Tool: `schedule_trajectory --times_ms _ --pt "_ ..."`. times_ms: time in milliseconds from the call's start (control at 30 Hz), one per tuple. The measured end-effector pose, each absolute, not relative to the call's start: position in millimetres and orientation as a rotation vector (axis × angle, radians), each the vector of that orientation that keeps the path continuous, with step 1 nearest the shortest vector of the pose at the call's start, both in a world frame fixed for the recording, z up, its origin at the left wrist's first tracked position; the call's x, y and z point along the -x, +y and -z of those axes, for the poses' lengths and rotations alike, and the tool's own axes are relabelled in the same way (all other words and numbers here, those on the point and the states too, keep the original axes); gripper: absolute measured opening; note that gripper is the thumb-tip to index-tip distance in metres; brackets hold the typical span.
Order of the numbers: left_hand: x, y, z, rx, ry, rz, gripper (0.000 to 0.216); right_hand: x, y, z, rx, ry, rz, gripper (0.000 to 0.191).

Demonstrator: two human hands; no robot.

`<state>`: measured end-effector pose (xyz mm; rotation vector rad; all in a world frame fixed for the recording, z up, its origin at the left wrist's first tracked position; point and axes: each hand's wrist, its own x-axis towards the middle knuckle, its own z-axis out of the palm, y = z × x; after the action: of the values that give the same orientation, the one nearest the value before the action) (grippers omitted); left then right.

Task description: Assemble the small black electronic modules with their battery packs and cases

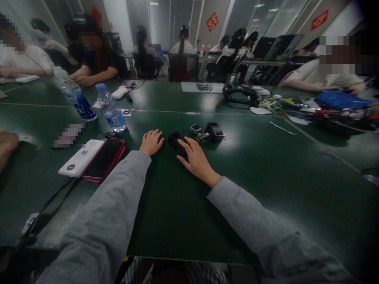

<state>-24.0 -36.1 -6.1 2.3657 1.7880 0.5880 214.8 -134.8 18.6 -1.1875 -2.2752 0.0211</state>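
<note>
My left hand (pixel 151 142) rests on the green table (pixel 251 177) with its fingers loosely curled and nothing in it. My right hand (pixel 196 157) lies flat beside it, fingers stretched onto a small black box (pixel 175 140). Just beyond the fingertips lie a small green circuit board (pixel 199 134) with a tiny screen and another black box-shaped part (pixel 214 131). Both forearms are in grey sleeves.
A red-cased phone (pixel 103 159) and a white power bank (pixel 80 157) lie to the left, with two water bottles (pixel 111 113) behind. A wrench (pixel 282 128), headphones (pixel 241 94) and a blue tray (pixel 340 99) with cables sit at right. Other people sit around the table.
</note>
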Motion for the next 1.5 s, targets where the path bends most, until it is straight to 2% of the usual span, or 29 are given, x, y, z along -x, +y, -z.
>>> schedule_trajectory --times_ms 233,567,833,1033,1233,1500 --pt "25 -35 8 -2.396 1.795 -0.576 0.053 -215 -136 -17 1.262 -2.191 -0.166 0.051" --pt "24 -36 6 -2.376 1.797 -0.543 0.055 -215 -137 -25 1.196 -1.845 -0.009 0.049" --pt "26 -35 7 -2.382 1.79 -0.528 0.055 -223 -120 -11 1.336 -1.688 -0.296 0.045" --pt "27 -32 9 -2.383 1.779 -0.533 0.056 -229 -115 -5 1.373 -1.621 -0.273 0.04" --pt "23 -38 3 -2.421 1.864 -0.444 0.053 -228 -112 2 1.375 -1.906 -0.195 0.053" --pt "24 -36 6 -2.442 1.886 -0.431 0.053 -226 -112 4 1.429 -2.075 -0.123 0.061"
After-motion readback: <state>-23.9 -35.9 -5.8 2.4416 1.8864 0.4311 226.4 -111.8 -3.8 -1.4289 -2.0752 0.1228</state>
